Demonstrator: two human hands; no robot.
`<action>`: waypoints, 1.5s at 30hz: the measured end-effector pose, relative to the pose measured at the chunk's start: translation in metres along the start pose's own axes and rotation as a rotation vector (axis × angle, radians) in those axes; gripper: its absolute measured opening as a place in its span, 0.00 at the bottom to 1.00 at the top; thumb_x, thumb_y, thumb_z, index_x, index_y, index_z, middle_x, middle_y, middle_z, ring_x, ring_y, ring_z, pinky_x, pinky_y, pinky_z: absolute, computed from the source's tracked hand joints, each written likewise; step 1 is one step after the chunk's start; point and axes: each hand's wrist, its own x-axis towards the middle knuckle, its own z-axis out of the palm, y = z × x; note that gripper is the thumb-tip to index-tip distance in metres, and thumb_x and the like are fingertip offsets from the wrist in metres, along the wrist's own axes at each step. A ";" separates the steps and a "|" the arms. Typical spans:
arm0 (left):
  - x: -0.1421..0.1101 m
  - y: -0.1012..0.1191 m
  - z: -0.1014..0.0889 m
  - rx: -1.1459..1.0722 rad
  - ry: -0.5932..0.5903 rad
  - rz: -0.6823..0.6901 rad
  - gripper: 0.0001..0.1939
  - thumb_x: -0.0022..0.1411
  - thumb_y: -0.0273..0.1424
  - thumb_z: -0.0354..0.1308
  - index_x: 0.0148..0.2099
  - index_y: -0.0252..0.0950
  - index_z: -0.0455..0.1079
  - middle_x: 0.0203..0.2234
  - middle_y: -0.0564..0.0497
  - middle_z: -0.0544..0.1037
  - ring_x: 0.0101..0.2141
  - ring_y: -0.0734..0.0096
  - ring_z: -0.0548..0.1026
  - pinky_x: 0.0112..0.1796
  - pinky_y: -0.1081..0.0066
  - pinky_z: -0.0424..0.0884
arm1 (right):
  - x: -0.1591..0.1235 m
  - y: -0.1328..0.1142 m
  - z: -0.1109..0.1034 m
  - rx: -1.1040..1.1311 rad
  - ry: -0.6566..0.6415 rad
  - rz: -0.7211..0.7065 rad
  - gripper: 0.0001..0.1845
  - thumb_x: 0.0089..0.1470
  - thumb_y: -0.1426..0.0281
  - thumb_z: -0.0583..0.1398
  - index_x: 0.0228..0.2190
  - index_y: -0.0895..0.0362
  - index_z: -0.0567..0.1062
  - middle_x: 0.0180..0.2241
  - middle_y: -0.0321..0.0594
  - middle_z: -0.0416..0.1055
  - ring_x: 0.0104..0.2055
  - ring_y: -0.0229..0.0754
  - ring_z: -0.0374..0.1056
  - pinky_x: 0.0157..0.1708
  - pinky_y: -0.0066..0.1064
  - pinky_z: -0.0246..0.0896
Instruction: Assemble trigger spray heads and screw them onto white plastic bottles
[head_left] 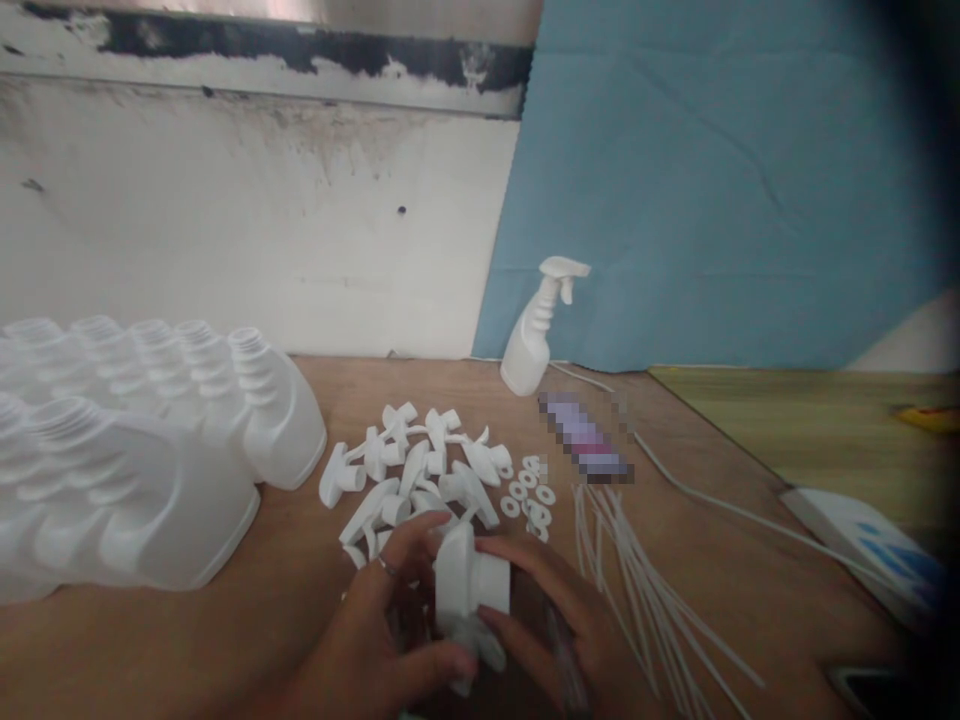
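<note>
A white trigger spray head is held between my two hands near the bottom middle. My left hand grips its left side, thumb below and index finger above. The fingers of my right hand close around the short round collar on its right. A ring shows on a left finger. Just beyond my hands lies a loose pile of similar white spray heads. Small white ring washers are gathered to the right of that pile. Thin white tubes fan out beside my right hand.
White bottles without tops stand in rows at the left. A bottle with a spray head fitted stands near the wall. A blurred-out flat object lies before it. A pale cable runs right, past a white-and-blue object.
</note>
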 end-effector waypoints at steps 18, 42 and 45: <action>0.013 0.005 -0.016 -0.491 0.081 -0.061 0.28 0.61 0.39 0.57 0.62 0.40 0.58 0.27 0.51 0.71 0.22 0.72 0.69 0.22 0.74 0.66 | -0.015 0.014 -0.019 0.663 0.071 0.447 0.21 0.53 0.48 0.61 0.36 0.53 0.75 0.28 0.39 0.72 0.27 0.38 0.66 0.25 0.27 0.61; 0.012 0.000 -0.016 -0.268 0.138 -0.116 0.28 0.66 0.45 0.53 0.60 0.40 0.47 0.21 0.58 0.70 0.14 0.82 0.62 0.15 0.82 0.58 | -0.027 0.001 -0.018 0.049 0.142 0.067 0.14 0.55 0.68 0.63 0.44 0.43 0.79 0.28 0.33 0.81 0.27 0.40 0.77 0.35 0.27 0.75; 0.011 -0.001 -0.015 -0.255 0.095 -0.094 0.25 0.67 0.44 0.52 0.58 0.41 0.48 0.23 0.57 0.70 0.16 0.83 0.61 0.16 0.82 0.58 | -0.024 0.002 -0.017 -0.013 0.133 0.013 0.15 0.55 0.69 0.63 0.44 0.44 0.79 0.30 0.33 0.82 0.29 0.40 0.78 0.35 0.26 0.75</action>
